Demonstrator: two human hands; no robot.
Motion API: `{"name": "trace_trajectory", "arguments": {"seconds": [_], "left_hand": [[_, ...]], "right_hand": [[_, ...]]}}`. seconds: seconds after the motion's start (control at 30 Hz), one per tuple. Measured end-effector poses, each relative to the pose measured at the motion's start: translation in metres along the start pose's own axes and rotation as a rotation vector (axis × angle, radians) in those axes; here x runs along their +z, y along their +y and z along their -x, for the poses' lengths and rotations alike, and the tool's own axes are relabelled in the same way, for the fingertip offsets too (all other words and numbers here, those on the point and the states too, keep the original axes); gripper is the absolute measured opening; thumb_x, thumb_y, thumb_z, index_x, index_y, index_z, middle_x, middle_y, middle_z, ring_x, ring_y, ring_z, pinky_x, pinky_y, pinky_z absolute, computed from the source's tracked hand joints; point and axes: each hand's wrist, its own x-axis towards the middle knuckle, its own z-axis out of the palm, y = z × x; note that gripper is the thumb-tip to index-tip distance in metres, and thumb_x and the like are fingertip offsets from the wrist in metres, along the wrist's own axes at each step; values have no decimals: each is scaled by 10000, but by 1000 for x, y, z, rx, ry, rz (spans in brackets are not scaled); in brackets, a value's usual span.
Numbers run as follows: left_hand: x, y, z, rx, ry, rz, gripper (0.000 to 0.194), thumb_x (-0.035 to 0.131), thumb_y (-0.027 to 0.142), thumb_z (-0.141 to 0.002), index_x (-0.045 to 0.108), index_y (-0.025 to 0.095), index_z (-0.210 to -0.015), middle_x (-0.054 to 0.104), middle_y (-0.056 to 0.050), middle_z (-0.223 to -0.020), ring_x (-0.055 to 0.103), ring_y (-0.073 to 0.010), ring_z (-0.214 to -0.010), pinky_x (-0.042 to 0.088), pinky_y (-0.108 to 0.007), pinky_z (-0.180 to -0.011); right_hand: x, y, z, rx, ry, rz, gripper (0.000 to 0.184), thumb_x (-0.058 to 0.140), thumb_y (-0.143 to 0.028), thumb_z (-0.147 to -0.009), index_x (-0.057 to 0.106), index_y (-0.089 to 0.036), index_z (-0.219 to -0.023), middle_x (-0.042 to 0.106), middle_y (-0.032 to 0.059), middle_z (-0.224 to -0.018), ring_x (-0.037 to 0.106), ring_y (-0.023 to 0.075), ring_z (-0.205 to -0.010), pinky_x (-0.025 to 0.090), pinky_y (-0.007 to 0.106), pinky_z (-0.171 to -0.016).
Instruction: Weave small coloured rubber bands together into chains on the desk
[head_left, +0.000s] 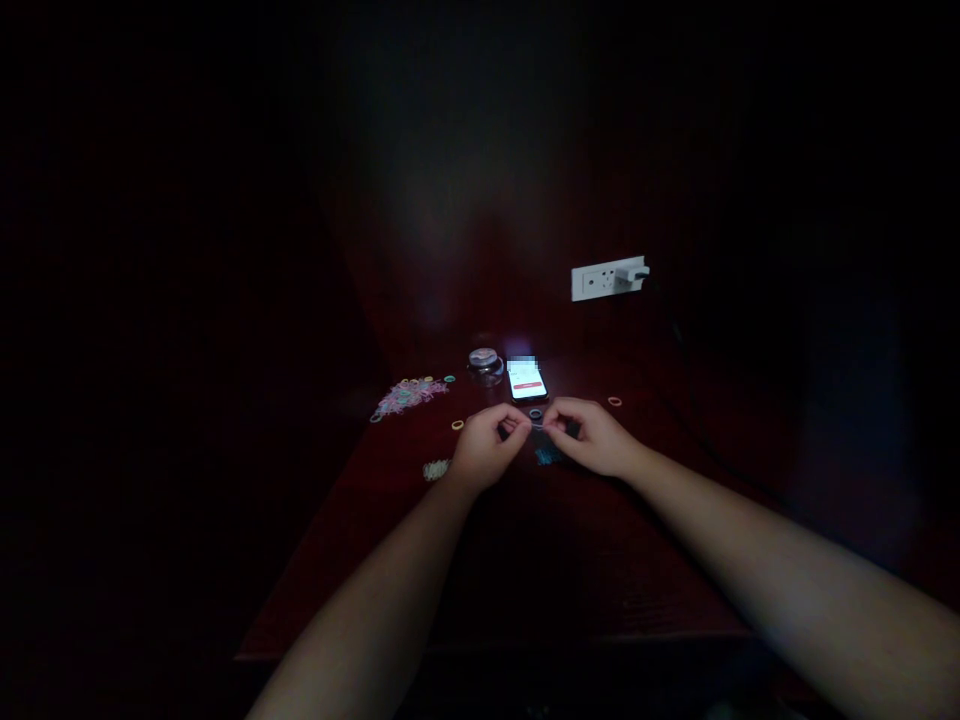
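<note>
My left hand (489, 443) and my right hand (589, 435) face each other over the table, thumb and fingers pinched. Between their fingertips stretches a thin pale elastic band (537, 427). Just beyond it lies a small greyish ring-shaped band (535, 413). A cluster of blue bands (548, 457) rests under the right fingers, partly hidden. Beside the left wrist is a row of pale cream bands (435, 469), and a single yellow band (457, 425) lies left of that hand. Farther left spreads a loose heap of mixed pastel bands (409, 397).
On the dark red table (525, 570) a lit phone (527, 383) lies behind my hands, with a lidded clear jar (484, 368) beside it. An orange band (615, 401) lies to the right. A charger (632, 273) sits in the wall socket (592, 283), its dark cable trailing right.
</note>
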Motion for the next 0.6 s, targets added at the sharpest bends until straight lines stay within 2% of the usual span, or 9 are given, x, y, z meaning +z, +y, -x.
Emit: {"name": "trace_trajectory", "arguments": {"seconds": [0.37, 0.5, 0.57, 0.6], "left_hand": [[-3, -2, -1, -3, 6, -4, 158, 560, 286, -832, 639, 151, -814, 644, -29, -763, 562, -118, -666, 432, -211, -583], [-31, -3, -4, -9, -47, -23, 127, 576, 256, -792, 641, 148, -776, 619, -18, -703, 534, -109, -621, 409, -206, -558], [-50, -7, -6, -60, -141, -13, 122, 584, 245, -765, 655, 147, -783, 615, -11, -670, 527, -105, -587, 393, -204, -533], [-58, -11, -6, -106, -231, -13, 121, 592, 238, -745, 665, 147, -778, 628, -14, -673, 534, -106, -580, 396, -205, -531]], "right_hand": [[-1, 0, 1, 29, -14, -29, 110, 565, -252, -826, 608, -158, -789, 578, 17, -671, 523, 126, -603, 429, 242, -563], [-1, 4, 1, 42, -6, -25, 112, 571, -262, -821, 609, -162, -787, 588, 27, -693, 524, 135, -619, 434, 255, -573], [0, 7, 1, 55, -6, -35, 111, 574, -266, -819, 613, -164, -798, 595, 31, -699, 519, 138, -621, 434, 258, -570], [0, 8, 1, 57, -3, -36, 110, 575, -267, -817, 612, -165, -798, 594, 30, -697, 517, 139, -621, 433, 259, -570]]}}
